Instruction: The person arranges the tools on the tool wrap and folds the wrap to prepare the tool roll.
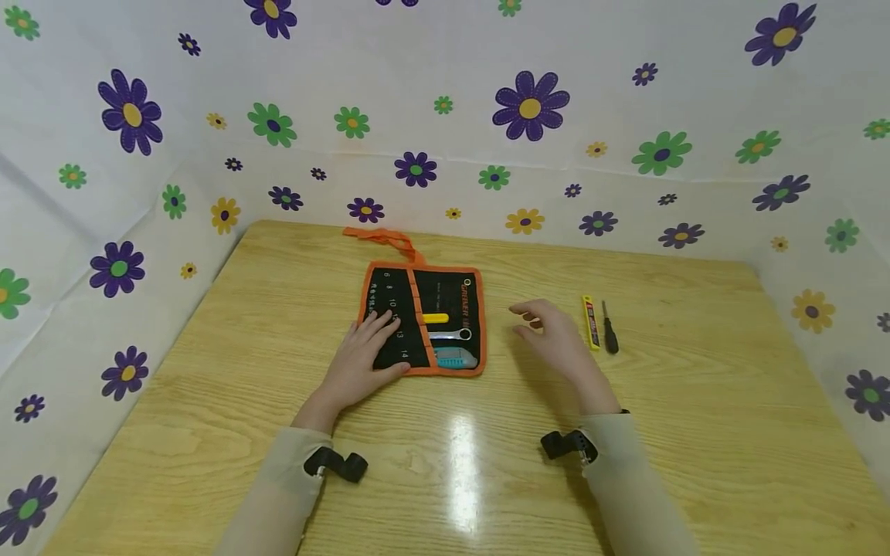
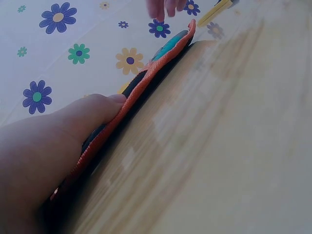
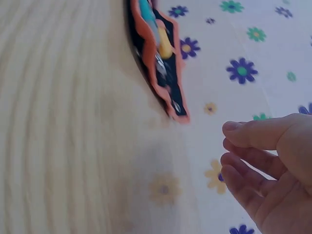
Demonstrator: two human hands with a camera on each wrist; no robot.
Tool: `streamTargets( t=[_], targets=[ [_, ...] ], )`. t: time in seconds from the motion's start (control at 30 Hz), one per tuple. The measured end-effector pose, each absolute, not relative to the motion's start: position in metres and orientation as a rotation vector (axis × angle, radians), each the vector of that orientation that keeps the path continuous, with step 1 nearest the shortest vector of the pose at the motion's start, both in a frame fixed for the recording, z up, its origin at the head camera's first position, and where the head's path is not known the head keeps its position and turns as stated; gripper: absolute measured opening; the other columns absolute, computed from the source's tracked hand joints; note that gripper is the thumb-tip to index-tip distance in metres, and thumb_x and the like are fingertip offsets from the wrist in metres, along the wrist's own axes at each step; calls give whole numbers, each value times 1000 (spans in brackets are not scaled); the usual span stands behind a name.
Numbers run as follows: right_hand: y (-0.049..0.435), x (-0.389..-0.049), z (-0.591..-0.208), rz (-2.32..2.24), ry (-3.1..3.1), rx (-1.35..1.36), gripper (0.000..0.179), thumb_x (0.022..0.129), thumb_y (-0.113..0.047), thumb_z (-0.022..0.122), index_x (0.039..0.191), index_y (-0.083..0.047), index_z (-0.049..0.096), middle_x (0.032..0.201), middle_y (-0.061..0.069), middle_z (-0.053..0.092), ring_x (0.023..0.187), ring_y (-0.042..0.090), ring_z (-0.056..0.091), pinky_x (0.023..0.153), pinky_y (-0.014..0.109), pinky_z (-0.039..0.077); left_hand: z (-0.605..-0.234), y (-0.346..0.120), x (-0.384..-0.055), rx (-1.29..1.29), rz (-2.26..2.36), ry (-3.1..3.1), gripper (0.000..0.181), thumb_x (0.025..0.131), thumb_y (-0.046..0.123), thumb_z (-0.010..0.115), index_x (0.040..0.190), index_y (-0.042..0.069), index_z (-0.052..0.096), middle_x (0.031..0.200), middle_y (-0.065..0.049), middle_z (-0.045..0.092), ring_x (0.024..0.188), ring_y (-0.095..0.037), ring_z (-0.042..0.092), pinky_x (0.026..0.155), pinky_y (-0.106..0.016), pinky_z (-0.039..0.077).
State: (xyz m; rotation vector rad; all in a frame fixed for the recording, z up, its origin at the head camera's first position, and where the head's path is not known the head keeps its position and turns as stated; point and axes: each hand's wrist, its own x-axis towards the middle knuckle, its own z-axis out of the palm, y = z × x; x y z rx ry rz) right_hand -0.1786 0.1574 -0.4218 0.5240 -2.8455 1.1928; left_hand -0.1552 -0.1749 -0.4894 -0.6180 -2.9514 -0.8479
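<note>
A black tool pouch [image 1: 445, 289] with orange edging lies unfolded on the table. Its pockets hold a teal utility knife [image 1: 455, 357], a ring spanner [image 1: 452, 334] and something with a yellow handle [image 1: 436, 318]. My left hand [image 1: 361, 351] rests flat over the pouch's numbered left flap, fingers spread, thumb along the near edge. To the right of the pouch, my right hand [image 1: 552, 336] hovers above the table with fingers loosely bent and nothing between them; the right wrist view shows the same gap between thumb and fingers.
Right of my right hand lie a slim yellow packet [image 1: 591, 323] and a small screwdriver [image 1: 609, 328] with a black handle. Orange ties [image 1: 385, 238] trail from the pouch's far edge. A flower-printed cloth [image 1: 445, 139] hangs behind the wooden table [image 1: 695, 432].
</note>
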Motion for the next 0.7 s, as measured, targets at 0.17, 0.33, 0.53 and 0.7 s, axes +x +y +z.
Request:
streamTargets(
  t=[0.17, 0.33, 0.53, 0.7],
  targets=[
    [191, -174, -417, 1185, -2814, 410, 33, 91, -2, 63, 123, 3, 60, 120, 21, 59, 104, 37, 56, 88, 50, 48, -490, -176, -156, -615, -852, -2950, 78, 88, 56, 60, 150, 15, 35, 156, -5, 24, 145, -26, 10, 116, -48, 3],
    [219, -172, -414, 1132, -2826, 260, 33, 92, -3, 61, 124, 5, 59, 121, 25, 56, 104, 40, 55, 88, 52, 47, -492, -176, -156, -615, -843, -2951, 79, 87, 58, 59, 150, 16, 35, 156, -4, 24, 145, -26, 10, 116, -48, 3],
    [238, -171, -412, 1047, -2874, 142, 32, 92, -4, 61, 122, 8, 58, 118, 29, 56, 101, 43, 56, 80, 54, 49, -491, -176, -155, -607, -853, -2949, 80, 87, 58, 59, 150, 15, 35, 156, -5, 24, 145, -27, 10, 115, -48, 3],
    [245, -172, -418, 977, -2920, 125, 33, 90, -3, 64, 120, 12, 58, 110, 31, 59, 95, 42, 59, 72, 50, 53, -490, -176, -155, -602, -846, -2952, 80, 87, 59, 59, 149, 16, 35, 156, -5, 24, 145, -26, 10, 115, -48, 3]
  ],
)
